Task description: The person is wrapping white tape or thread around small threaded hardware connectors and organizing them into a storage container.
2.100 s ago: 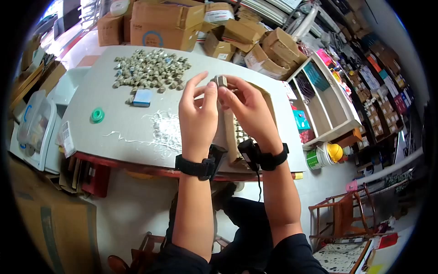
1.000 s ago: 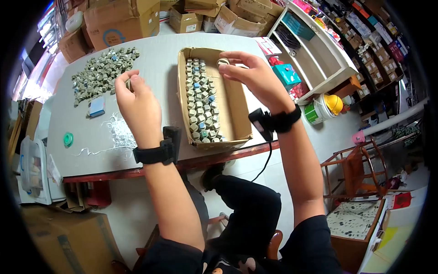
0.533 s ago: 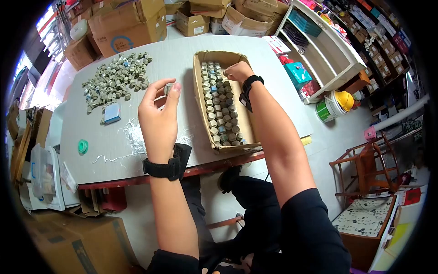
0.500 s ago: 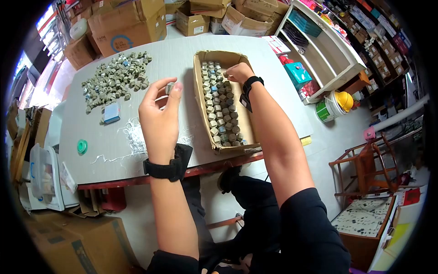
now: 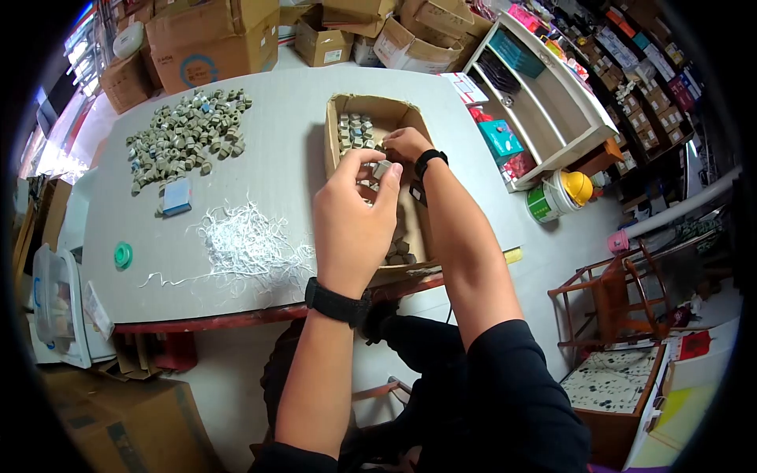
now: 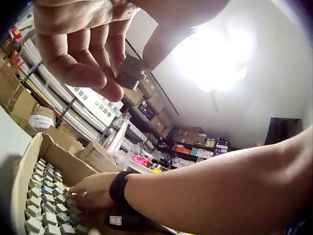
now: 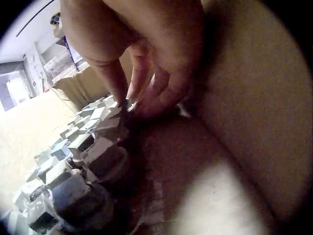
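Note:
My left hand (image 5: 353, 225) is raised over the near part of an open cardboard box (image 5: 392, 117). Between its thumb and fingertips it pinches a small grey-beige plug (image 6: 131, 71) with a flat-sided head and a threaded end. My right hand (image 5: 410, 143) reaches down into the box; in the right wrist view its thumb and fingers pinch a mostly hidden plug at the end of a row. Rows of similar plugs (image 7: 100, 156), a few bluish, stand packed along the box's left side. The left hand covers many of them in the head view.
A loose pile of plugs (image 5: 185, 134) lies at the table's back left, near a small blue box (image 5: 177, 195). White thin strips (image 5: 244, 240) are heaped in front, with a green ring (image 5: 123, 255) farther left. A white shelf unit (image 5: 544, 118) stands to the right.
Both hands were together over the box, then parted, the right carrying a plug to the box's inside. The left hand has since moved right, over the box, still pinching its plug.

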`<state>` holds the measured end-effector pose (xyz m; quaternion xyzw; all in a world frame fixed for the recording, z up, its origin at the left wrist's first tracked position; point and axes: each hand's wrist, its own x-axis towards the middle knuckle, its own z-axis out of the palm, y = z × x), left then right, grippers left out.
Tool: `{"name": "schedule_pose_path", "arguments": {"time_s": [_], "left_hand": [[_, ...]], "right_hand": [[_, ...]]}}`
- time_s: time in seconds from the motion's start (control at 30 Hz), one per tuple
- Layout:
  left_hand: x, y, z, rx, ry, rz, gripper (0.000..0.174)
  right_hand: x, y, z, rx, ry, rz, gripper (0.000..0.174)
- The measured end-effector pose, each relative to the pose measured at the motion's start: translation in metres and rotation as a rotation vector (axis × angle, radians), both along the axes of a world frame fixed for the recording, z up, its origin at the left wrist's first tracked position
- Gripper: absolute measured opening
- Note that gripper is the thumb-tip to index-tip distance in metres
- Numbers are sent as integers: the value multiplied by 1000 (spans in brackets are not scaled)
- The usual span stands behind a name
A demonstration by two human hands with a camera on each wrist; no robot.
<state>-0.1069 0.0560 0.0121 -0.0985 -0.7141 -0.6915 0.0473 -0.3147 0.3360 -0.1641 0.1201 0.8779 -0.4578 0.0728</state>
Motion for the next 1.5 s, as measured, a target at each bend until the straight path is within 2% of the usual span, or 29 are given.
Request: {"name": "schedule_pose_path", "arguments": {"time_s": [0.1, 0.2, 0.23, 0.27, 0.3, 0.37, 0.43, 0.47, 0.57, 0.67, 0.7, 0.8, 0.83, 0.87, 0.9, 1.0, 1.03, 1.07, 1.13, 1.17, 1.27, 1.3, 1.4, 1.5], "left_hand": [[-2, 8, -1, -5, -4, 10, 26], [-9, 13, -12, -59, 56, 126, 30], [-11, 13, -14, -96, 90, 157, 30], [-14, 12, -16, -133, 125, 189, 31], [-17, 12, -17, -169, 161, 224, 31], [-16, 12, -7, -160, 70, 211, 31], [-13, 13, 0, -176, 20, 197, 32], [-12, 14, 1, -181, 30, 197, 32], [-14, 16, 0, -207, 68, 213, 34], [-19, 14, -9, -249, 115, 254, 43], [-20, 14, -11, -255, 139, 253, 47], [-19, 12, -18, -386, 265, 303, 52], [-17, 13, -16, -354, 212, 302, 50], [-14, 15, -12, -321, 162, 301, 48], [-9, 16, -4, -266, 98, 252, 37], [-3, 19, -11, -257, 93, 144, 29], [1, 21, -10, -268, 55, 140, 26], [2, 21, -11, -272, 71, 125, 26], [4, 20, -10, -274, 60, 90, 25], [4, 17, -11, -281, 68, 94, 24], [3, 12, -12, -282, 89, 103, 22], [3, 9, -12, -277, 92, 103, 21], [2, 2, -11, -250, 90, 102, 19], [2, -1, -9, -240, 114, 114, 17]], "right_hand": [[5, -1, 8, -60, -55, 6, 29], [3, -6, 24, 295, 271, 46, 32], [19, -23, 50, 132, 414, 25, 35], [49, -49, 97, -201, 209, -9, 39], [85, -80, 144, -370, 140, 47, 40], [138, -109, 202, -486, -59, 341, 40], [160, -126, 225, -387, -117, 400, 35], [159, -114, 213, -454, -54, 503, 33], [154, -105, 209, -587, -73, 511, 30], [147, -97, 203, -707, -121, 613, 31], [150, -103, 207, -672, -107, 606, 33], [108, -94, 186, -610, -2, 401, 34], [106, -96, 183, -667, 97, 259, 36], [84, -85, 161, -695, 138, 167, 32], [65, -74, 139, -713, 178, 117, 31], [22, -46, 65, -768, 239, -121, 21], [16, -40, 47, -797, 249, -134, 17], [10, -37, 33, -655, 218, -217, 16], [0, -25, 12, -418, 77, -232, 17], [-11, -20, -8, -489, 168, -290, 20], [3, -36, 20, -3, 175, -298, 25], [-5, -26, 6, 34, 196, -269, 30], [-20, -4, -20, 87, 212, -152, 28], [-19, -5, -21, -39, 125, -220, 30]]}}
